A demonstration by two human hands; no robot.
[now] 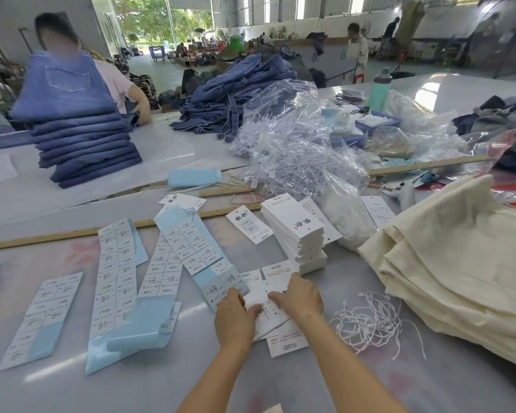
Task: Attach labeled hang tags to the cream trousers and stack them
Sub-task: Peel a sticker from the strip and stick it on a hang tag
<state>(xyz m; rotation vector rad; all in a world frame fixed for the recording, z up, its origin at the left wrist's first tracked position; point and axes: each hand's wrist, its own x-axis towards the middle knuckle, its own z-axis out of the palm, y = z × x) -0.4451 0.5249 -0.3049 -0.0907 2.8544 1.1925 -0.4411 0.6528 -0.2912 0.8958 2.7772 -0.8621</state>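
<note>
While cream trousers (456,272) sit stacked at right, left hand (236,318) and right hand (298,296) press tags (276,317) on table (131,383), fingers relaxed, gripping nothing

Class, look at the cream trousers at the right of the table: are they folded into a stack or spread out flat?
Folded and stacked: the cream trousers lie in several layers with rounded fold edges showing toward the hang tags.

I see cream trousers (447,272), white hang tags (295,231) printed with black characters, pale blue label sheets (116,278) gridded with white stickers, white strings (370,320), blue denim jeans (81,129), a teal bottle (379,92), and a grey bench (72,383) with faint pink blotches.
</note>
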